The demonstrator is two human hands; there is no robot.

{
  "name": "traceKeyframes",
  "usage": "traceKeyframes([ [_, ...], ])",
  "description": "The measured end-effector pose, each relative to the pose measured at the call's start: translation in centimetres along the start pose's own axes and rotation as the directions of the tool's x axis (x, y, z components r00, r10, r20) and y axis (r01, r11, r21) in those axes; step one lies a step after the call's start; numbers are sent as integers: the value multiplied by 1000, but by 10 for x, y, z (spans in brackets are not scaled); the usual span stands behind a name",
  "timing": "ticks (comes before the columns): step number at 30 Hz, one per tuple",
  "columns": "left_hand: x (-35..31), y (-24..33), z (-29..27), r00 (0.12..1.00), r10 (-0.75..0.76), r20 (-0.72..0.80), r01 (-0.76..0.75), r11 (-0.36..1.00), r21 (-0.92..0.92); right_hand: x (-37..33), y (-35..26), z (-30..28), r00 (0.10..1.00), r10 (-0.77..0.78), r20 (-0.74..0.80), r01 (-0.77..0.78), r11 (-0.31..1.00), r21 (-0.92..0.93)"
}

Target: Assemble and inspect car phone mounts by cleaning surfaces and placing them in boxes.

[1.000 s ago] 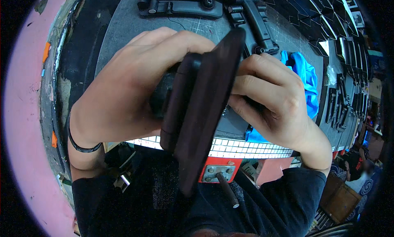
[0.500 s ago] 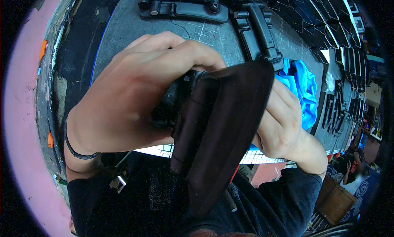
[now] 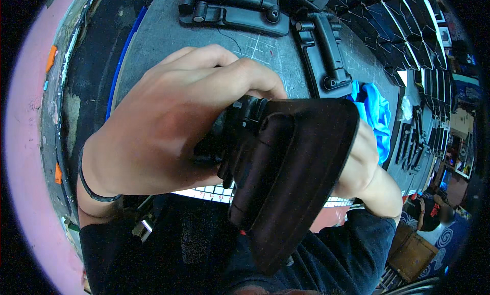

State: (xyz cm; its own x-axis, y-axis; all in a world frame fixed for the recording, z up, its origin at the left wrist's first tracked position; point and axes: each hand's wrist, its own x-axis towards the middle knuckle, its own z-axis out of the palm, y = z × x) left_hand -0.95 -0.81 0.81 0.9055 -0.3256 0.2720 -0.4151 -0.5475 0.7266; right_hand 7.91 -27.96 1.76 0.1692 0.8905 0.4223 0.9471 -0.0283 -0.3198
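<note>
Close in front of me is a dark black plastic piece [image 3: 301,157], with a broad flat plate on its right side and a joint at its left end. My left hand [image 3: 158,116] is closed around that jointed end, thumb and forefinger curled over the top. From the far side, my right hand [image 3: 361,162] grips the plate, which hides most of its fingers. Beyond the hands, two black hinged plastic units, one lying crosswise [image 3: 237,19] and one lengthwise [image 3: 326,57], rest on the grey table [image 3: 171,37].
A crumpled blue cloth [image 3: 378,111] lies right of my hands. Black folded panels [image 3: 377,32] stand at the far right, with more black parts [image 3: 416,142] nearer. A white ruled strip [image 3: 204,193] runs along the near table edge. Another person [image 3: 434,210] is in the right background.
The black piece has moved slightly right and down in view, showing more of its jointed end. Its plate now covers more of my right hand. Both hands keep their hold.
</note>
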Motion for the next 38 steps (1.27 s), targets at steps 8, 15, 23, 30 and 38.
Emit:
traceKeyframes([
  [8,-8,-4,5,999,-26,-31,27,999,27,12,15,3,987,162,-20,-150,947,283],
  [15,-4,-3,7,999,-6,-49,8,999,44,8,14,1,993,112,-20,-106,974,202],
  [23,-7,-4,5,999,3,-54,0,999,53,0,14,11,994,-63,-85,67,997,33],
  [30,-1,0,2,999,2,-42,-2,1000,3,-7,18,12,962,-255,-92,230,948,-222],
  [38,-4,0,2,999,-37,-32,37,999,-12,0,0,4,983,-175,-57,159,964,-215],
])
